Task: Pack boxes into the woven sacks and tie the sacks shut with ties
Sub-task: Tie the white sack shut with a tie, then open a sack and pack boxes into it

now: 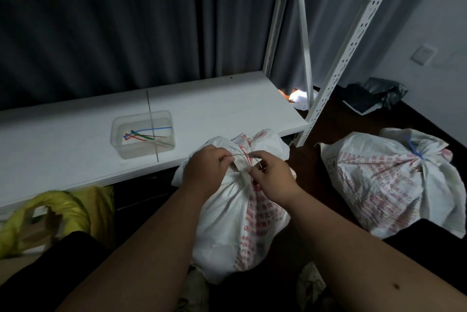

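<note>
A white woven sack [237,215] with red print stands between my knees, its neck gathered into a bunch. A thin pale tie [243,155] loops around that neck. My left hand [206,167] pinches one end of the tie at the left of the neck. My right hand [271,175] pinches the other end at the right. A second white sack [389,185] lies on the floor to the right, its neck closed with a blue tie [414,150]. No boxes are visible.
A clear plastic tub [118,139] on the white shelf board [227,99] holds several coloured ties [146,134]. A yellow bag [58,213] lies at lower left. The perforated shelf post [336,71] stands right of the shelf. Dark bags [374,95] lie by the far wall.
</note>
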